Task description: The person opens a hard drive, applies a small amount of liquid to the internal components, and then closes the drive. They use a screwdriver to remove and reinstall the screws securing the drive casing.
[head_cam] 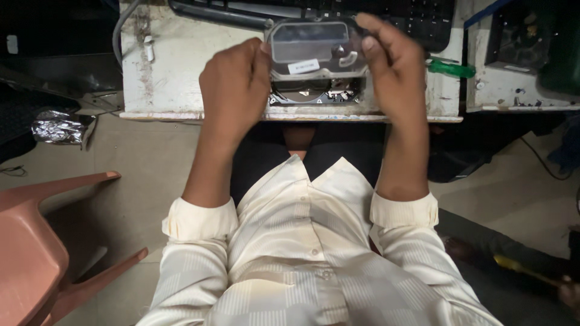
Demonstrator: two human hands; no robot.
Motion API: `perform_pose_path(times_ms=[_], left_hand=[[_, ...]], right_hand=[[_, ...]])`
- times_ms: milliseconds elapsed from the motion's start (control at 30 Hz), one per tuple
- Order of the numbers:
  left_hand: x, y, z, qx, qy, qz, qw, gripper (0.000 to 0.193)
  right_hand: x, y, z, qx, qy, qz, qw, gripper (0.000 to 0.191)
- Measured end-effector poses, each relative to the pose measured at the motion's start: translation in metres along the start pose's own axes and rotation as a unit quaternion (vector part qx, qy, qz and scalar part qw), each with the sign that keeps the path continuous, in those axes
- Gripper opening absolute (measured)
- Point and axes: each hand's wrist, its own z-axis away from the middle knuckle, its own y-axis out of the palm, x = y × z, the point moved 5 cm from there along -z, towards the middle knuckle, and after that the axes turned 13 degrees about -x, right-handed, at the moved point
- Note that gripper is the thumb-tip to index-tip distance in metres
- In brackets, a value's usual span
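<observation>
Both hands grip one thing. The left hand [234, 84] is curled closed against the left edge of a hard drive [317, 60], its fingers hidden behind the knuckles. The right hand [391, 57] clasps the right edge, thumb on the top face and fingers wrapped over the far corner. The drive is held between them, just above the near edge of the bench [175, 66], tilted toward the camera. Its cover [311, 42] is dark and glossy with a small white label [303, 66]; below the cover the shiny platter [305, 93] and small parts show.

Beyond the hands a black keyboard [417, 18] lies along the far side of the bench. A green tool handle [450, 68] lies just right of the right hand. The bench top is white, worn and stained.

Nearer the camera, cream shirt sleeves [199, 220] end at cuffs on both forearms. A reddish plastic chair [36, 247] stands at lower left, and crumpled foil [57, 127] lies on the floor beside the bench. A yellow-handled tool [522, 268] shows at lower right.
</observation>
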Motion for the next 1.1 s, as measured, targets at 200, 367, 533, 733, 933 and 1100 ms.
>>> perform_pose_path(times_ms=[200, 367, 533, 733, 933, 1100], left_hand=[[-0.008, 0.004, 0.015, -0.026, 0.098, -0.067, 0.993, 0.021], [-0.004, 0.019, 0.017, -0.021, 0.121, -0.115, 0.986, 0.021], [-0.001, 0.025, 0.016, -0.029, 0.116, -0.124, 0.985, 0.02], [-0.003, 0.026, 0.015, -0.032, 0.115, -0.151, 0.981, 0.021], [-0.001, 0.023, 0.016, -0.038, 0.124, -0.12, 0.984, 0.021], [0.004, 0.023, 0.013, -0.014, 0.104, -0.027, 0.994, 0.021]], right_hand=[[0.008, 0.0, 0.019, -0.005, -0.016, 0.117, 0.993, 0.032], [0.009, 0.001, 0.024, -0.011, -0.025, 0.182, 0.983, 0.032], [0.015, 0.003, 0.026, -0.024, -0.125, 0.214, 0.969, 0.032], [0.014, 0.004, 0.023, -0.022, -0.129, 0.229, 0.965, 0.032], [0.011, 0.003, 0.023, -0.02, -0.087, 0.219, 0.972, 0.033], [0.0, 0.0, 0.025, -0.029, -0.089, 0.208, 0.974, 0.031]])
